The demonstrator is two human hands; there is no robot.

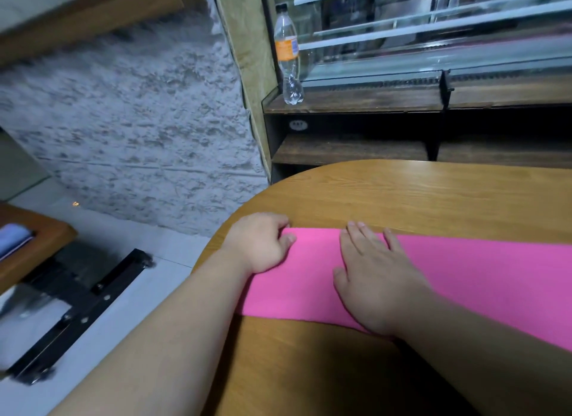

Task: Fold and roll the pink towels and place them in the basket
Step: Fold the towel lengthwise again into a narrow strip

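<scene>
A pink towel lies flat as a long folded strip across the wooden table, running off the right side of the view. My left hand sits at the strip's left end, its fingers curled and pinching the far left corner. My right hand lies flat on the towel just to the right, fingers straight and spread, pressing the cloth down. No basket is in view.
The table's rounded left edge drops to a pale floor with a black metal frame. Behind the table stands a dark wooden counter with a plastic bottle and a glass case. A rough grey wall is at left.
</scene>
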